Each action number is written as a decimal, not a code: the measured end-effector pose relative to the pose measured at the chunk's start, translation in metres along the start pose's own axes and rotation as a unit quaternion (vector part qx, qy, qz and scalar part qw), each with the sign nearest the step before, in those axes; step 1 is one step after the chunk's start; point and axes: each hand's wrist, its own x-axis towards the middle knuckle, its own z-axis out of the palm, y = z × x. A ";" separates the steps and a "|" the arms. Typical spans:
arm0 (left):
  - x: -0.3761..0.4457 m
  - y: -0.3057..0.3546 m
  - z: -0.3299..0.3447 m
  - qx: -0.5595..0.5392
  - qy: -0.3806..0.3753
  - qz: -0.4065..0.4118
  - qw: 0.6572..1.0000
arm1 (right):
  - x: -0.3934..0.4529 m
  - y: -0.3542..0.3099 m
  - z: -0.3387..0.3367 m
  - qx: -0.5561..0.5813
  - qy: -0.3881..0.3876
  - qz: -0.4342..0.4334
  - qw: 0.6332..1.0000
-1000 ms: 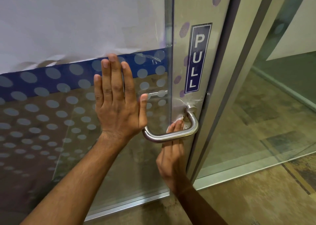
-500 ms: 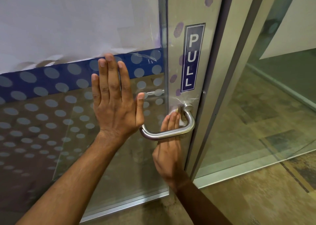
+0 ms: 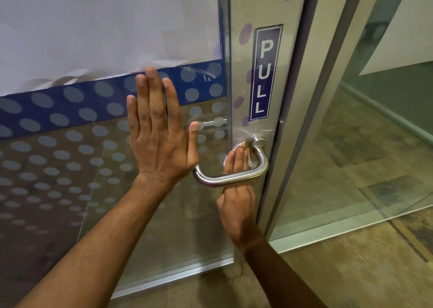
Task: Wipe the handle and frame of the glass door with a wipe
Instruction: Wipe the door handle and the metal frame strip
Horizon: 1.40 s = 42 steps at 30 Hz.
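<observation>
The glass door (image 3: 164, 225) has a curved steel handle (image 3: 234, 180) mounted on a metal frame strip (image 3: 241, 10) with a blue PULL sign (image 3: 264, 73). My left hand (image 3: 159, 141) lies flat on the glass, fingers straight and pointing up, just left of the handle. My right hand (image 3: 236, 195) reaches up behind the handle bar, its straight fingers pressing a white wipe (image 3: 250, 160) against the frame below the handle's upper mount. Only the wipe's edges show around my fingertips.
A blue band with grey dots (image 3: 58, 111) crosses the glass under a pale torn film (image 3: 93, 26). To the right stands a grey door post (image 3: 328, 73) and a fixed glass panel (image 3: 375, 155). A brown patterned floor (image 3: 351, 272) lies below.
My right hand has slid upward behind the handle, carrying the wipe toward the upper mount. My left hand has stayed flat on the glass.
</observation>
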 end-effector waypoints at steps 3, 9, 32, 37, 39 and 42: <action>0.000 0.000 0.000 0.001 -0.005 -0.004 1.000 | -0.014 0.012 -0.006 0.046 0.002 0.002 0.999; -0.001 0.000 -0.001 0.006 -0.013 -0.001 1.000 | -0.007 0.026 -0.020 0.140 0.053 0.109 0.983; -0.001 0.000 0.002 0.006 0.000 0.000 1.000 | 0.046 0.061 -0.066 0.179 0.067 0.006 0.982; -0.001 0.001 -0.001 0.010 -0.012 0.000 1.000 | 0.039 0.044 -0.059 0.241 0.119 0.092 0.959; -0.001 0.002 -0.001 0.010 -0.012 0.000 1.000 | 0.036 0.037 -0.058 0.283 0.130 0.139 0.940; -0.001 0.002 0.000 0.008 -0.008 -0.004 1.000 | 0.030 0.026 -0.057 0.351 0.110 0.258 0.893</action>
